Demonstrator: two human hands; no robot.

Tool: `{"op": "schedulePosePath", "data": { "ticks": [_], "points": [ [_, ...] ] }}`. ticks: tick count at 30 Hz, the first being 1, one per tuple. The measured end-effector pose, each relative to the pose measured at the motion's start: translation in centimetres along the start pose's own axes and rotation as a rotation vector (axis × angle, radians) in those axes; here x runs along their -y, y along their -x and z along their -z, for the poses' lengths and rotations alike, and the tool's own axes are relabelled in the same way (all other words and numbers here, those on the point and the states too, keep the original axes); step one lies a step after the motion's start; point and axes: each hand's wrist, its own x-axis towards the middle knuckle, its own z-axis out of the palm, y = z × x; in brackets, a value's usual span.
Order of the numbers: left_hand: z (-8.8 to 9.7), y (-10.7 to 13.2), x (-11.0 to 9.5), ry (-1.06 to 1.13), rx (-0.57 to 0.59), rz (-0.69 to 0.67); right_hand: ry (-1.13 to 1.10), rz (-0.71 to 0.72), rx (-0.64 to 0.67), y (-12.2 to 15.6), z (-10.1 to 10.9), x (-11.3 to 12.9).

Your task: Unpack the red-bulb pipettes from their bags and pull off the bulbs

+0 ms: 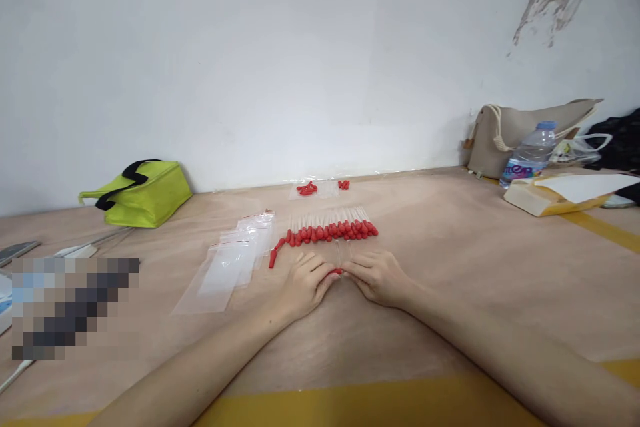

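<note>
Your left hand (pixel 303 287) and right hand (pixel 377 277) rest on the paper-covered table (pixel 450 260), near the centre, knuckles up and fingertips meeting. Both hands are closed in a pinch on 1 red-capped tube (pixel 337 271). Only its red end shows between the fingertips, with a faint clear stem running away from you.

Position of surrounding items:

- Just beyond your fingers lies the row of tubes (pixel 330 230), side by side, red caps toward you and clear stems pointing to the far side. The held tube is near this row but apart from it.
- At the left end of the row a short string of caps trails toward you, ending in 1 loose red cap (pixel 273 258).
- Left of your left hand lie the clear bags (pixel 235 260), flat and overlapping, with red seal lines.
- Farther away, close to the wall, sits a small clear sheet with spare red caps (pixel 313 189) in 2 clusters.
- Far left: a green bag (pixel 143 192) with black handles.
- Far right: a beige bag (pixel 520 133), a water bottle (pixel 530 155) lying against it, and a flat box (pixel 550 199) – all well apart from your hands
</note>
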Motion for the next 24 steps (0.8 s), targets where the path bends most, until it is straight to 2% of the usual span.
{"op": "schedulePosePath", "data": {
  "ticks": [5, 10, 13, 17, 20, 24],
  "points": [
    [0.7, 0.5, -0.3, -0.02, 0.066, -0.026, -0.01, 0.046, -0.003, 0.0, 0.2, 0.3],
    [1.3, 1.1, -0.3, 0.001, 0.046, -0.025, -0.035, 0.008, -0.016, 1.0, 0.2, -0.2],
    [2.5, 1.1, 1.5, 0.031, -0.058, 0.107, -0.073, -0.147, -0.079, 1.6, 0.1, -1.3],
    [4.8, 0.7, 5.4, 0.016, -0.166, 0.353, -0.241, -0.326, -0.165, 0.8, 0.0, -2.1],
    [5.6, 0.9, 8.0, -0.044, -0.199, 0.504, -0.296, -0.342, -0.17, -0.2, 0.0, -1.7],
    [5.1, 1.7, 10.0, -0.053, -0.166, 0.643, -0.337, -0.342, -0.235, -0.9, 0.4, -0.9]
  ]
}}
